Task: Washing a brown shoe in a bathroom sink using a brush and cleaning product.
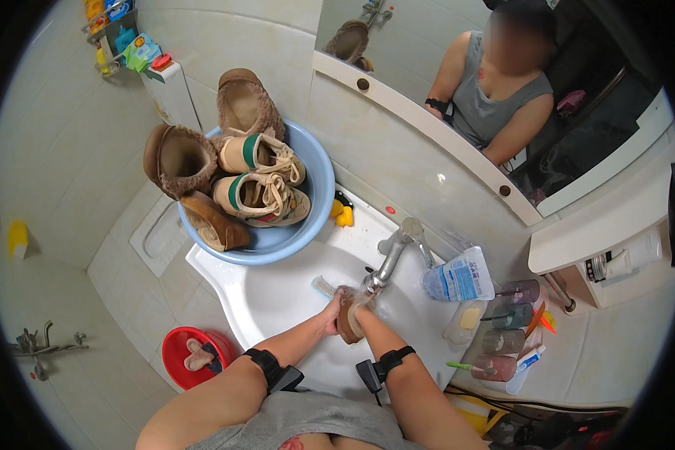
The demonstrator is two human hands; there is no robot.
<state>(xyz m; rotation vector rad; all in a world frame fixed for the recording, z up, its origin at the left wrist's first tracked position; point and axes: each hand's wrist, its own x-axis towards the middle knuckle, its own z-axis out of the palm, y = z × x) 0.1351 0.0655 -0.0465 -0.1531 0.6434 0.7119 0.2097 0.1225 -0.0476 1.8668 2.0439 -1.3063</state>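
Note:
Over the white sink, below the running metal faucet (386, 271), is a brown shoe (348, 327). My left hand (331, 315) grips its left side. My right hand (361, 306) reaches into the shoe's opening, so its fingers are hidden. A brush with pale blue-white bristles (323, 286) shows just beyond my left hand; whether the hand touches it cannot be made out. At the far left, a light blue basin (321, 169) sits on the sink's edge. It is piled with fleece-lined brown boots (184, 159) and beige sneakers with green heels (256, 196).
A blue-and-white pouch (461, 276), a soap dish (466, 322) and several cups (502, 341) line the sink's right side. Yellow rubber ducks (344, 215) sit behind the faucet. A red bucket (174, 358) with footwear stands at lower left. A mirror (427, 82) hangs above.

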